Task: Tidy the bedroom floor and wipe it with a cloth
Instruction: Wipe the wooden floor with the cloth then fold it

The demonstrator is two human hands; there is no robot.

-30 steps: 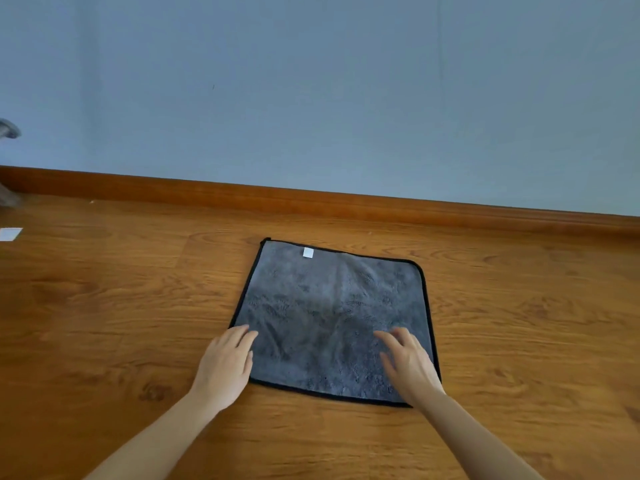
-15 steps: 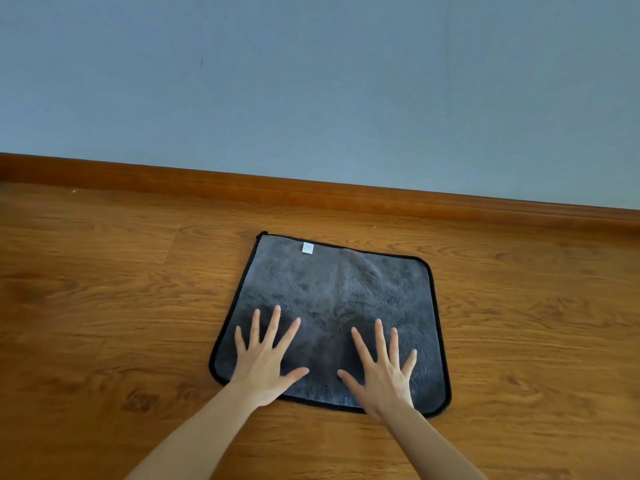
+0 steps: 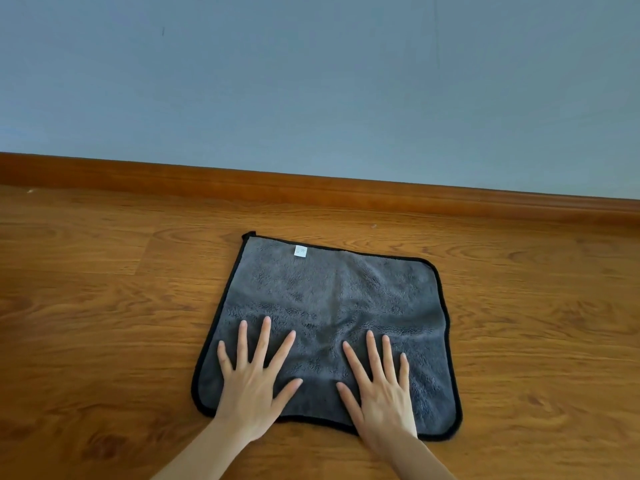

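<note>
A grey square cloth [image 3: 332, 299] with a black hem and a small white tag lies spread flat on the wooden floor [image 3: 104, 306]. My left hand [image 3: 254, 382] presses flat on its near left part with fingers spread. My right hand [image 3: 379, 389] presses flat on its near right part, fingers straight and apart. Both palms sit at the cloth's near edge, which bows slightly between them.
A wooden skirting board [image 3: 311, 188] runs along the foot of a blue-grey wall [image 3: 311, 81] just beyond the cloth. A tiny pale speck [image 3: 30, 191] lies on the floor at far left, near the skirting.
Both hands went from the cloth's near corners onto its surface, fingers spreading flat. The cloth shifted slightly toward me and its near edge buckled a little. The view panned right.
</note>
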